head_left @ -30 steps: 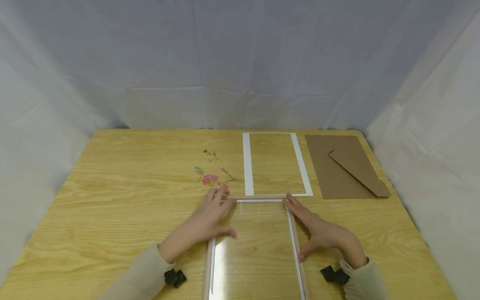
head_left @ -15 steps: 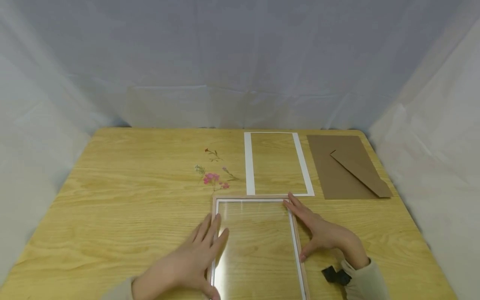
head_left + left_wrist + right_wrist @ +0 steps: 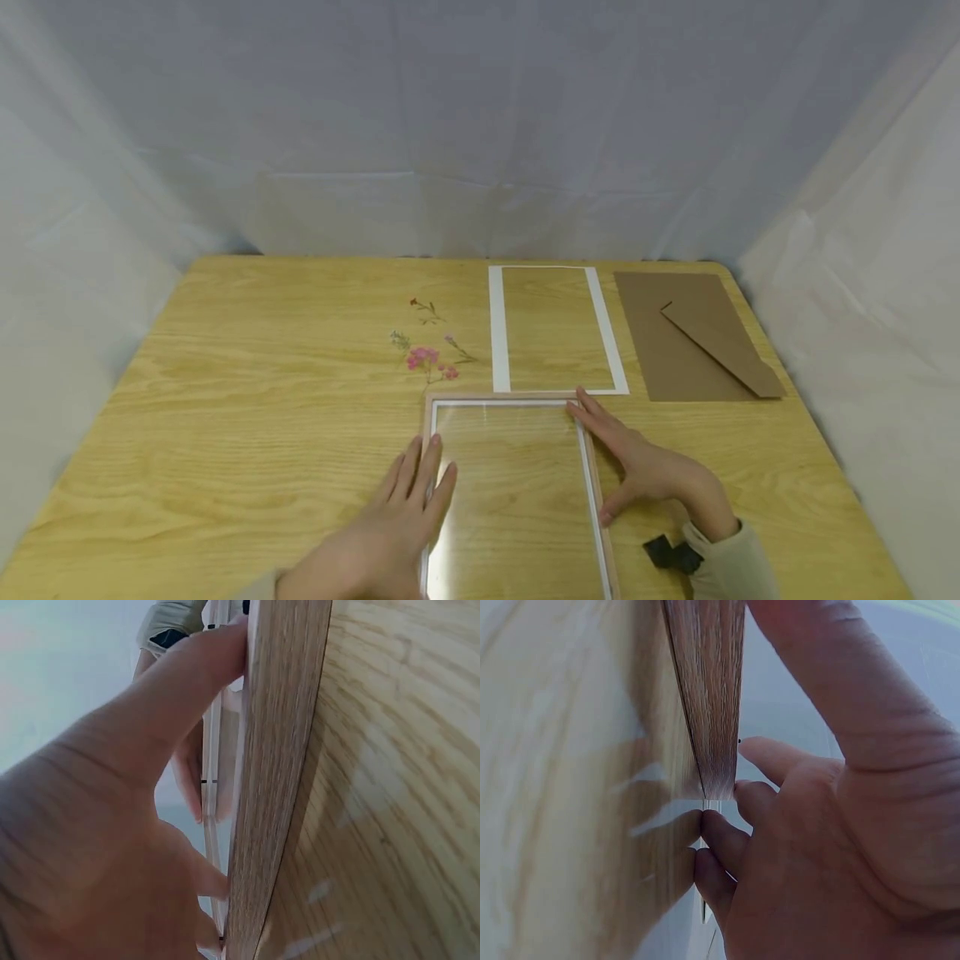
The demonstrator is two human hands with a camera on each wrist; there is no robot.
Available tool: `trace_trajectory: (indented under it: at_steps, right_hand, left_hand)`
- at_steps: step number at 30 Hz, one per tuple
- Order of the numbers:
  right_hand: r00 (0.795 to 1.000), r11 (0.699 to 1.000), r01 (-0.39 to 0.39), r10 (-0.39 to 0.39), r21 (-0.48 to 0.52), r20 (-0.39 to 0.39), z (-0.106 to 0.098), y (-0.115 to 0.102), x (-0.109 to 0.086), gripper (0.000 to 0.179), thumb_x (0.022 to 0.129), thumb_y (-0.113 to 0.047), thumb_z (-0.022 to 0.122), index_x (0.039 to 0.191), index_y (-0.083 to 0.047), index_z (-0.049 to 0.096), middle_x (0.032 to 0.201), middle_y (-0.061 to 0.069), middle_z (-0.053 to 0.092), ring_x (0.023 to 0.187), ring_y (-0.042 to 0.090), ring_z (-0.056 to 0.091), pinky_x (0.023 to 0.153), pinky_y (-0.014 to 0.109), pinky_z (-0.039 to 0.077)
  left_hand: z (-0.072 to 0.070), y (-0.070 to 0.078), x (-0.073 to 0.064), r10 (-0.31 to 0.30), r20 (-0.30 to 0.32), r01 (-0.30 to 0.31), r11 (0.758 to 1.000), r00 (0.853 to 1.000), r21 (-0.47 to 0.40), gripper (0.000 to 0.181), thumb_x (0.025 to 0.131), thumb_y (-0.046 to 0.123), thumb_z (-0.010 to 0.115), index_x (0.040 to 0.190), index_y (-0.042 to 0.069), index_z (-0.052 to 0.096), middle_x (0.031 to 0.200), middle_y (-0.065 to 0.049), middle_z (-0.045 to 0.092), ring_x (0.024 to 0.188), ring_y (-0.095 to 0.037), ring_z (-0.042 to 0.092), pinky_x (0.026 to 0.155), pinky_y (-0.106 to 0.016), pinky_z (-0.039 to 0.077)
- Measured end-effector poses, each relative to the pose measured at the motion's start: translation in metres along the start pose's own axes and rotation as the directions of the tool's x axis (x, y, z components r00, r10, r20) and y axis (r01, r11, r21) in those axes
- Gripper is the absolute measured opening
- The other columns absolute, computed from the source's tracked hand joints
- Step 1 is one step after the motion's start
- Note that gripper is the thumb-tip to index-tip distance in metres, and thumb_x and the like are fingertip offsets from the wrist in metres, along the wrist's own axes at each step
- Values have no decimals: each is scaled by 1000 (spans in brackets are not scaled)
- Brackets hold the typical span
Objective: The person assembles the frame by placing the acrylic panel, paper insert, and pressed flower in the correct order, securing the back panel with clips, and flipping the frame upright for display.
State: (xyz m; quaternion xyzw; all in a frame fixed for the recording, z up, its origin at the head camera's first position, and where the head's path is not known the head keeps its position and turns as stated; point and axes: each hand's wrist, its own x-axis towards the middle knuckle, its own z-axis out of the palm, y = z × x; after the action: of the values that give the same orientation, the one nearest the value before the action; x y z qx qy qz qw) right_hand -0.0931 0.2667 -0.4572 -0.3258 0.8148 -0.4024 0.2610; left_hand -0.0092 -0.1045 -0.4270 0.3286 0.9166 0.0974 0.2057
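Note:
A light wooden picture frame with a white inner edge and a clear pane lies flat on the table; its near end runs out of the head view. My left hand rests on the frame's left side, fingers straight and spread, with the index finger over the pane. In the left wrist view the thumb lies along the wooden side. At the far right corner, my right hand touches the frame with extended fingers, its thumb against the right side. The right wrist view has fingertips around the corner, low by the tabletop.
Several small pressed flowers lie just beyond the frame's far left corner. A white mat border lies behind the frame, its near edge close to it. Right of that is a brown backing board with an angled stand leg on it.
My left hand has slid from the far left corner down the frame's left side toward me, uncovering that corner. The right hand and the frame have stayed in place.

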Motion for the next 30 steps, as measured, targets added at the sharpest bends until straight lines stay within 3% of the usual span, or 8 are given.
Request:
trace_trajectory:
  at_steps: [6,16,24,30]
  right_hand:
    - [1000,1000,1,-1,-7,3,0,1,0,134,63,-35,92,160,-11,4,163,12,-20,147,41,-11,108,76,11]
    - [999,999,31,-31,-10,10,0,1,1,126,66,-33,91,159,-4,10,162,19,-20,146,47,-11,105,78,13]
    - [1000,1000,29,-29,-11,11,-1,-1,0,125,67,-32,91,159,-3,10,162,21,-20,146,48,-10,104,79,13]
    - [1000,1000,22,-22,-19,11,-1,1,-1,125,68,-35,90,160,-7,10,163,17,-20,146,46,-10,103,80,13]
  left_hand:
    - [1,1,1,27,-12,-26,999,1000,30,143,60,90,59,154,-8,13,155,-38,-15,141,-59,-12,113,-68,12]
    - [-1,-1,-1,30,20,-30,999,999,-22,144,59,88,63,154,-8,12,160,-29,-13,142,-57,-12,115,-64,11]
    - [7,-4,3,61,12,-61,998,998,13,141,63,83,66,153,-10,9,159,-32,-13,140,-61,-9,113,-66,13]
    - [10,-3,5,48,19,-49,998,999,29,144,61,81,69,154,-10,7,158,-31,-16,140,-61,-11,113,-65,11]
